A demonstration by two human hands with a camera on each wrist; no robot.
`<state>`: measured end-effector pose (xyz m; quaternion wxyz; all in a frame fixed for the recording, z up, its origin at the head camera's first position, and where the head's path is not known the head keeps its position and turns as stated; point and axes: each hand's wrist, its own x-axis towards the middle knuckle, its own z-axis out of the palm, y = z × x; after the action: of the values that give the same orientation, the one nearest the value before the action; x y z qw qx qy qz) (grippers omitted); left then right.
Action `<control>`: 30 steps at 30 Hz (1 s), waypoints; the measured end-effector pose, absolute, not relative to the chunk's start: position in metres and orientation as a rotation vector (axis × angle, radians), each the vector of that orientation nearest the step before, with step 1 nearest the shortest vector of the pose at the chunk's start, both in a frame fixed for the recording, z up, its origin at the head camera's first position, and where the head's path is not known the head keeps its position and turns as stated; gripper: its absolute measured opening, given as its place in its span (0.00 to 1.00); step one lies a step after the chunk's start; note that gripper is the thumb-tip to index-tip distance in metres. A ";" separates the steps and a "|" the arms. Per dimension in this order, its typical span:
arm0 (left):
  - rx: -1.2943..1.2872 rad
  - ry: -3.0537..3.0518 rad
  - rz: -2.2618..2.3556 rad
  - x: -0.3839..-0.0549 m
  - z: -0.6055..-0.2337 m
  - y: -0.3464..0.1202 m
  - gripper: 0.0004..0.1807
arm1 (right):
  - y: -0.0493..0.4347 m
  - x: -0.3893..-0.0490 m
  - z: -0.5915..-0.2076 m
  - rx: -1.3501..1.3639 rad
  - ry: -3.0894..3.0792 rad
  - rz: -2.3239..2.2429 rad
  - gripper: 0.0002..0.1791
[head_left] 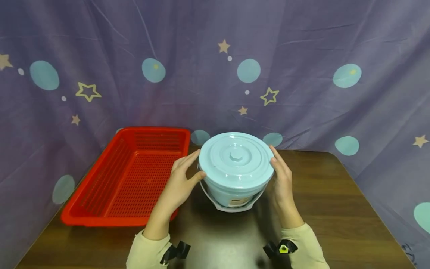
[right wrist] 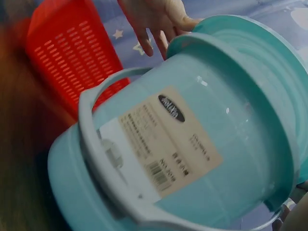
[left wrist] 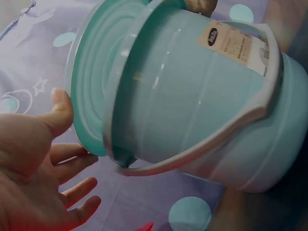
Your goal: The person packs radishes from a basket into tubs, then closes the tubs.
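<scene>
A light blue bucket [head_left: 223,194] stands upright on the table, its pale handle [head_left: 233,209] hanging at the front. Just above its rim is a round light blue lid [head_left: 236,168] with a central knob; both wrist views show its ringed underside and a gap below it. At the lid's left edge, my left hand [head_left: 179,183] holds it between thumb and index finger, the other fingers spread in the left wrist view. My right hand [head_left: 283,179] holds the opposite edge, with its fingertips on the rim; most of it is outside the right wrist view. A paper label [right wrist: 166,139] is on the bucket's front.
A red perforated plastic basket [head_left: 141,220] sits on the left of the brown wooden table [head_left: 322,209], close to my left hand. Behind the table hangs a purple curtain [head_left: 302,45] printed with stars and ovals.
</scene>
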<state>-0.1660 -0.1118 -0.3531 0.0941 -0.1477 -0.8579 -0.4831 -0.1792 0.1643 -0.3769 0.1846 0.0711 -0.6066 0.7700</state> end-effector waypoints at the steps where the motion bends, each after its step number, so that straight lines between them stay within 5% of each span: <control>1: -0.435 -2.557 -1.423 -0.167 -0.354 -0.111 0.39 | 0.164 -0.180 -0.378 0.194 -1.716 2.167 0.25; 30: -0.404 -2.702 -1.258 -0.173 -0.360 -0.114 0.41 | 0.166 -0.186 -0.393 -0.034 -1.754 2.160 0.24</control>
<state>-0.1729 -0.1139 -0.3599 0.0670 -0.1341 -0.8963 -0.4174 -0.1857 0.1656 -0.3934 0.1784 -0.0120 -0.6201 0.7639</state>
